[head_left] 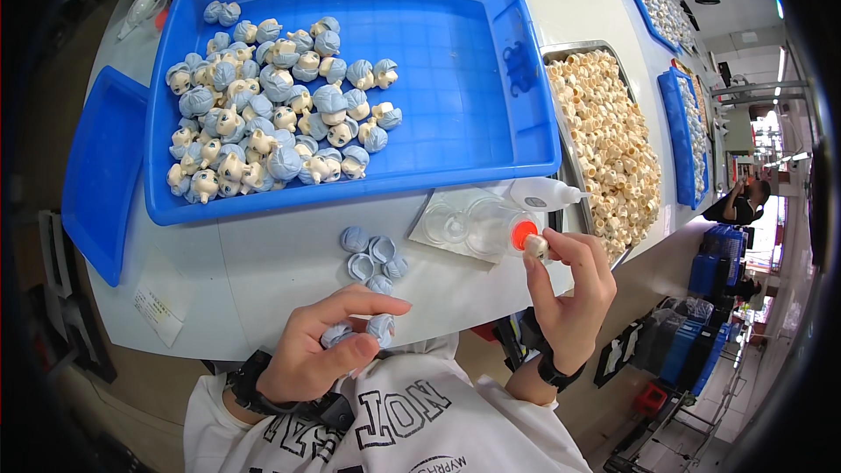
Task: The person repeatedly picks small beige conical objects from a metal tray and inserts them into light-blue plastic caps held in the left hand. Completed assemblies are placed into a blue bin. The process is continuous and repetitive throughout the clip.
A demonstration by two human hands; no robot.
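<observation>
My right hand (574,298) pinches a small cream doll face piece (536,248) between thumb and forefinger. It is beside the red-orange end (523,234) of a clear container (484,222) lying on a pale pad; whether they touch I cannot tell. Near the table's front edge my left hand (317,346) is closed around light blue doll hair pieces (380,327), partly hidden by its fingers. Several more loose hair shells (383,250) lie on the table just beyond it, some with the hollow side up.
A large blue tub (438,79) holds many blue-haired doll heads (263,123) on its left side. To the right, a metal tray (571,153) is heaped with cream face pieces (604,140). A white squeeze bottle (539,194) lies between them. An empty-looking blue bin (105,166) leans at left.
</observation>
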